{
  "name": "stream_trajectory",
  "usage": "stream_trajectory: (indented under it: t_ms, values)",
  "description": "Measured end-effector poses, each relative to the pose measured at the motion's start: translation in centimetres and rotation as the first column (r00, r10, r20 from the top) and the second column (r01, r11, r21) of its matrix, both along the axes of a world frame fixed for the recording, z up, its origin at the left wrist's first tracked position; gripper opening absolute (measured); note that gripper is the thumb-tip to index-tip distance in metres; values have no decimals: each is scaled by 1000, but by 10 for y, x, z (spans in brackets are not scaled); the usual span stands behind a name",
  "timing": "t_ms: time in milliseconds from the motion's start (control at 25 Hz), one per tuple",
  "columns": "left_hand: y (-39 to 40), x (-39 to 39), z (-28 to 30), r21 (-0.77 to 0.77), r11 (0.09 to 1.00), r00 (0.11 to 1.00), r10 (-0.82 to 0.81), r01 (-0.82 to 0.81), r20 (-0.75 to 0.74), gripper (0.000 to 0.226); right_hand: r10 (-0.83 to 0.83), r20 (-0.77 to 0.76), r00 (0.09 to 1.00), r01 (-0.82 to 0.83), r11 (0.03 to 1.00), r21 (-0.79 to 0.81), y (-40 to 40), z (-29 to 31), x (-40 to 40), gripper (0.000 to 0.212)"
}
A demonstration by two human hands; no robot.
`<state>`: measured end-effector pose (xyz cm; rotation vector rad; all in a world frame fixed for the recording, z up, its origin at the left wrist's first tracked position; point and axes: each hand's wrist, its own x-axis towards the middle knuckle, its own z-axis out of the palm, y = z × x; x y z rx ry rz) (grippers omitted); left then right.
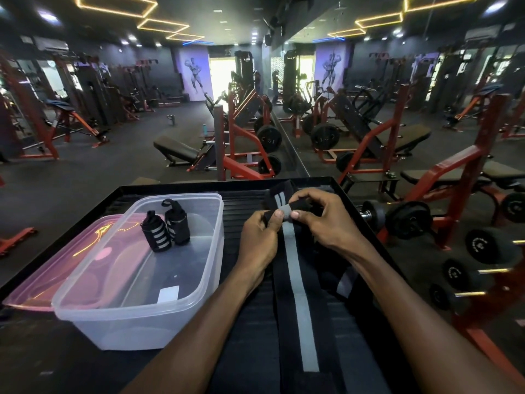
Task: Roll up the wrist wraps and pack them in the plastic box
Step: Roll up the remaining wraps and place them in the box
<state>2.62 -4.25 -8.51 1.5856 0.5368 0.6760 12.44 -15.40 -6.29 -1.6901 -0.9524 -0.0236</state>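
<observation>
A long black wrist wrap with a grey stripe [295,280] lies flat on the black table, running toward me. Its far end is folded over between my left hand [260,237] and my right hand [324,220], both pinching it with thumbs and fingers. Another black wrap with grey stripes [279,196] lies just beyond my hands. The clear plastic box [199,291] stands to the left and holds two rolled wraps [156,234] [177,224], upright at its far end.
A pink lid [56,280] lies under and left of the box. The black table's raised rim [176,186] runs along the far edge. A rack of dumbbells [483,245] stands right of the table. Red benches and machines fill the floor beyond.
</observation>
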Motion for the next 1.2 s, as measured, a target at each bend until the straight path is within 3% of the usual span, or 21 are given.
stream_trajectory:
  t_ms: [80,200,280,560,720,1000,1200]
  values:
    - [3,-1,-2,23,999,999,29,-29,26,12,23,16,1000,-23,1000,1,1,1,-5,17]
    - [7,-1,-2,71,992,993,97,-101,60,9,71,-86,994,-76,996,-56,2,0,-6,12]
    - [8,-1,0,103,981,986,157,-163,58,11,72,-119,990,-88,987,-135,3,-2,-6,19]
    - [0,-3,4,209,967,989,150,-147,1,16,25,90,996,12,918,-396,5,-14,-19,39]
    - [0,-5,7,254,958,990,143,-136,-9,17,20,97,995,17,931,-365,8,-12,-24,39]
    - [7,-7,12,269,946,977,144,-183,156,20,-59,158,986,93,972,-216,7,-6,-21,24]
    - [5,-9,17,125,991,985,32,-54,172,23,-87,91,992,92,995,-49,7,-5,-14,11]
